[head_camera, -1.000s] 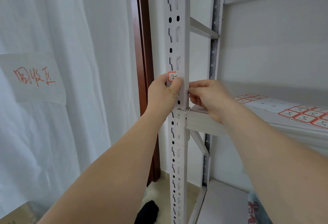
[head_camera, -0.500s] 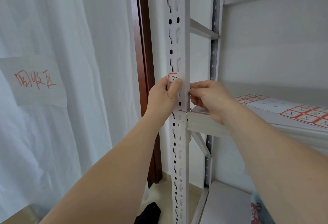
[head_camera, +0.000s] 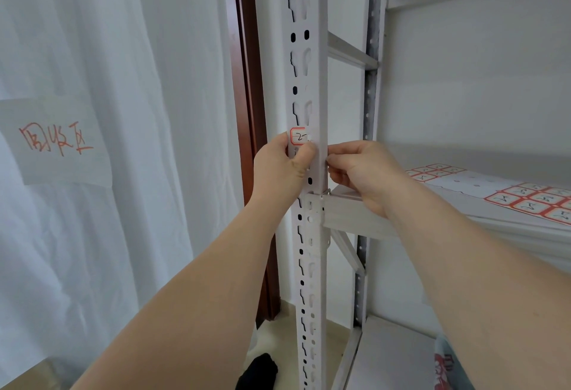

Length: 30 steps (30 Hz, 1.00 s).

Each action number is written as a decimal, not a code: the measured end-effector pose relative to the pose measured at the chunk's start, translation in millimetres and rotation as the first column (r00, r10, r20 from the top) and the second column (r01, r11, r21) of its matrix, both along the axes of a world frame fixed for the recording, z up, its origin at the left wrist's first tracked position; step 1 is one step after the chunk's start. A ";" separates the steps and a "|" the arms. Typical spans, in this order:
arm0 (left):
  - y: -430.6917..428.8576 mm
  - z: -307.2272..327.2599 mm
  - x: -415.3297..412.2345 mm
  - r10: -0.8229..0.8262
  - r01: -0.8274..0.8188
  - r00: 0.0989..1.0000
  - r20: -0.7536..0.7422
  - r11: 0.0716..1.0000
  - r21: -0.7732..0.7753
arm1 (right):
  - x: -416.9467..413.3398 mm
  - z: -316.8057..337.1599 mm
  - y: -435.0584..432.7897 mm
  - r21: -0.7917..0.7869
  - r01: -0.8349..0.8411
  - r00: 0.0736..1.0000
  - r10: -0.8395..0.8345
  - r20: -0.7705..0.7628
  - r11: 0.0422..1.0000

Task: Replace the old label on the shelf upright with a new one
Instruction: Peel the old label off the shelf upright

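We read a handwritten "2-" in black on the red-bordered label [head_camera: 298,136], stuck to the front of the upright [head_camera: 309,80] just above centre frame. At left, a paper [head_camera: 55,142] on the curtain [head_camera: 123,50] carries red handwritten characters we cannot read for sure. At right, a sheet of red-bordered labels [head_camera: 531,201] lies on the shelf [head_camera: 463,219]; their marks are too small to read. Since a second ago the label and both hands have barely moved; the view has only drifted. The upright runs vertically, the label's long side across it. Our left hand [head_camera: 281,170] curls round the upright with its thumb just under the label. Our right hand [head_camera: 361,173] has its grip pinched narrow at the upright's right edge; what it holds we cannot tell.
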<state>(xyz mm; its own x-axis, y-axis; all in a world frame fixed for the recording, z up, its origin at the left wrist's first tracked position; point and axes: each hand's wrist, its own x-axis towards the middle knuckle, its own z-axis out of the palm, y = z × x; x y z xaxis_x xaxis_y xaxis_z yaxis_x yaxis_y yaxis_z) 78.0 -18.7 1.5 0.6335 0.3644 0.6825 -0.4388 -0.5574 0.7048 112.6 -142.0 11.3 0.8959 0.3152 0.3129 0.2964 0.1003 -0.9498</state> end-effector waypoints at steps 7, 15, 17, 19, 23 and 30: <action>3.0 -2.9 -0.5 -0.022 0.022 1.000 -0.017 0.999 0.044 | -0.4 0.4 -0.4 -0.011 0.003 1.000 -0.003 -0.011 1.000; -0.2 -2.5 0.0 0.011 -0.011 1.000 0.005 1.000 0.021 | -1.5 0.3 -0.9 -0.016 0.006 1.000 -0.006 -0.007 1.000; 0.7 -2.3 0.5 0.017 -0.017 1.000 0.007 0.999 0.031 | -1.8 0.6 -0.5 -0.013 0.009 1.000 -0.009 -0.008 1.000; 0.4 -1.9 0.3 0.027 -0.027 1.000 0.000 0.999 0.043 | -2.0 0.6 -0.5 -0.011 0.011 1.000 -0.011 -0.007 1.000; -1.4 0.4 -2.9 0.031 -0.030 0.999 -0.014 0.998 0.046 | -2.4 0.6 -0.8 -0.008 0.007 1.000 -0.008 -0.006 1.000; 1.4 -1.0 -10.0 -0.022 0.024 0.997 -0.072 0.999 0.028 | -0.4 -0.6 -1.0 -0.015 -0.004 1.000 0.004 0.002 1.000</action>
<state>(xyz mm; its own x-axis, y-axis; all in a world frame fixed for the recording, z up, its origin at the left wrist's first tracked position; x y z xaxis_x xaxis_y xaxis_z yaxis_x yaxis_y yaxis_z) 68.0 -17.3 0.5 0.6893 0.3295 0.6452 -0.4007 -0.5686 0.7184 112.2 -143.0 10.7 0.8938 0.3237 0.3105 0.2984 0.0878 -0.9504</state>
